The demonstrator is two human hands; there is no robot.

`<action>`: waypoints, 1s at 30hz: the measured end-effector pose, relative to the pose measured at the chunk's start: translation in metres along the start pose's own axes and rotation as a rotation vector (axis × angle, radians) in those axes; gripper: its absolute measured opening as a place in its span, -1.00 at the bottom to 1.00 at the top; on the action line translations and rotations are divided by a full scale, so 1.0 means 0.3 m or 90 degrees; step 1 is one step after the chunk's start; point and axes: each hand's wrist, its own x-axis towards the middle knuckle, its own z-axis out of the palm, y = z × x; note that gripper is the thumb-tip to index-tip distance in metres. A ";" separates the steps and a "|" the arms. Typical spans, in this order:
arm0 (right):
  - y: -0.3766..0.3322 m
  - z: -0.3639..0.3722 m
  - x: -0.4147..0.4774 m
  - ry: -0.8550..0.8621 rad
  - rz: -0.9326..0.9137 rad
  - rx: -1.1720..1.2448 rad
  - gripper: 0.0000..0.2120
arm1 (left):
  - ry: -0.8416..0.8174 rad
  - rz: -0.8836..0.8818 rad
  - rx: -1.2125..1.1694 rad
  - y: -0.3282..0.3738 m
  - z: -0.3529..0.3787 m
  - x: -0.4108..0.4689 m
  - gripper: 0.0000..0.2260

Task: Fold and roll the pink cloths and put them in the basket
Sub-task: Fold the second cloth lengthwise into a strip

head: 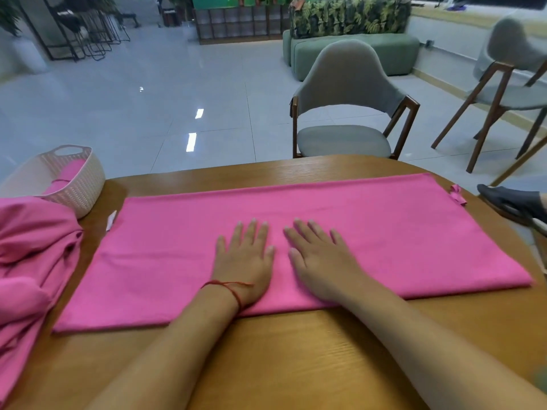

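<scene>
Head camera is looking down on a wooden table [281, 359], where a long pink cloth [165, 261] is lying flat, folded into a wide strip that is running from left to right across the tabletop. Both hands are pressing down on its middle, near the edge closest to the person. The left hand [244, 261] is lying palm down with its fingers straight and slightly spread, and a thin red string [232, 287] is circling its wrist. The right hand [319, 261] is lying just beside it, also flat and gripping nothing; the two hands are sitting close together without touching.

A small white tag [112, 220] is sticking out at the cloth's left edge, but whatever is printed on it is too small to read. A little pink loop [457, 196] is poking out at the far right corner.

At the left edge of the table a loose heap of pink fabric [32, 255] is bunching up and hanging over the side. Behind it a white woven basket [84, 187] is standing, touching the heap, and a rolled pink cloth [63, 176] is lying inside it.

Beyond the table a grey chair [346, 84] with wooden legs is facing the person, another like it [515, 93] is standing to the right, and a green sofa [355, 53] is sitting farther back on the glossy tiled floor [177, 84].
</scene>
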 end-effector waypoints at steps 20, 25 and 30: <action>0.349 -0.004 -0.392 0.219 0.021 0.079 -0.69 | 0.000 0.224 -0.039 -0.008 0.034 -0.319 -0.45; 0.125 0.069 -0.422 0.237 -0.162 0.030 -0.78 | 0.178 0.328 -0.082 0.166 0.079 -0.335 -0.69; 0.116 0.081 -0.430 0.292 -0.143 -0.002 -0.85 | 0.223 0.282 -0.016 0.178 0.064 -0.330 -0.73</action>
